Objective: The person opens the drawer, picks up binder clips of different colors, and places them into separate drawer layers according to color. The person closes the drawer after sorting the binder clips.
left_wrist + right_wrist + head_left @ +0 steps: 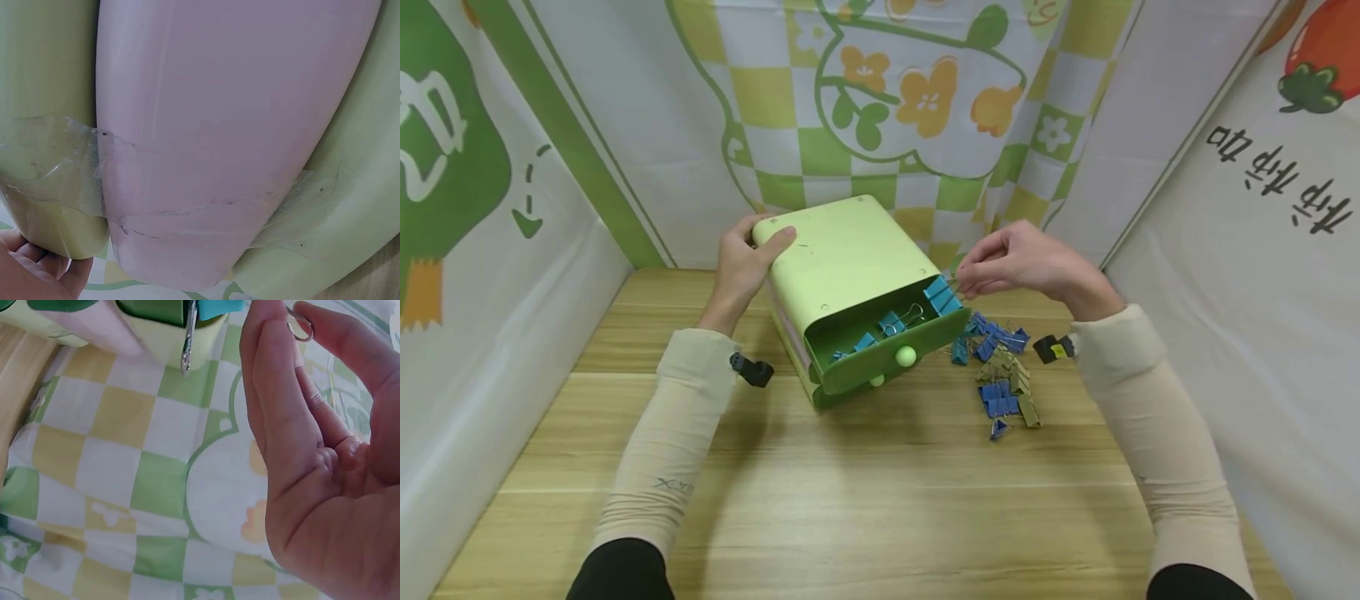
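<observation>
A light green desktop drawer box (850, 258) stands tilted on the table, its upper dark green drawer (865, 367) pulled out. My left hand (741, 267) grips its back left corner, thumb on top; in the left wrist view, fingers (47, 269) curl around the box's end. My right hand (1022, 262) pinches a wire handle (301, 328) of a large light-blue binder clip (943, 296) at the drawer's right end. Several smaller blue binder clips (891, 323) lie inside the drawer.
Right of the box lies a loose pile of blue binder clips (997, 398) and olive binder clips (1021, 379) on the wooden table (865, 500). A checked curtain (827, 154) hangs close behind the box. White printed sheets (1225, 250) flank both sides.
</observation>
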`<control>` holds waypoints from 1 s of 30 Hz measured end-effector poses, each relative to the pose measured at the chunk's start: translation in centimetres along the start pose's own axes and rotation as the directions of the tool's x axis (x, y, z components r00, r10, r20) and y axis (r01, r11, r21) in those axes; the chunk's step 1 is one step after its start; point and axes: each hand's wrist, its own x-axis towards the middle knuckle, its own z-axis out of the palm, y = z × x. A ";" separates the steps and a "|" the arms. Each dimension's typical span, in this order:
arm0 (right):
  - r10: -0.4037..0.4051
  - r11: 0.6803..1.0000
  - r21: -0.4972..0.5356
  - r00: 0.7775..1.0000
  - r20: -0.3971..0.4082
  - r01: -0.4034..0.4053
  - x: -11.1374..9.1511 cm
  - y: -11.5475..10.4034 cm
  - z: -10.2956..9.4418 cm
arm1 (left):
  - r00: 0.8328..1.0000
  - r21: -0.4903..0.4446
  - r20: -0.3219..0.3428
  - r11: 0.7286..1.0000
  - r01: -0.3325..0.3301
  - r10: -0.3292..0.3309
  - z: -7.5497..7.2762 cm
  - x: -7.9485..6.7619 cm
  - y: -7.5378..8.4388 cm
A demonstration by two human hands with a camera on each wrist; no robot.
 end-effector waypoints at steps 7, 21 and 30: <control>-0.029 0.992 -0.124 0.999 0.028 0.033 0.9 -0.9 1.7 | 1.000 0.000 -0.002 1.000 -0.001 0.001 0.0 -0.1 0.0; -0.100 0.976 -0.175 0.982 0.159 0.128 2.6 -1.5 5.2 | 1.000 -0.013 -0.006 1.000 -0.013 0.013 0.1 0.1 -0.2; -0.088 0.966 -0.227 0.985 0.150 0.121 2.6 -1.4 5.1 | 1.000 -0.013 -0.008 1.000 -0.010 0.010 0.0 0.1 -0.2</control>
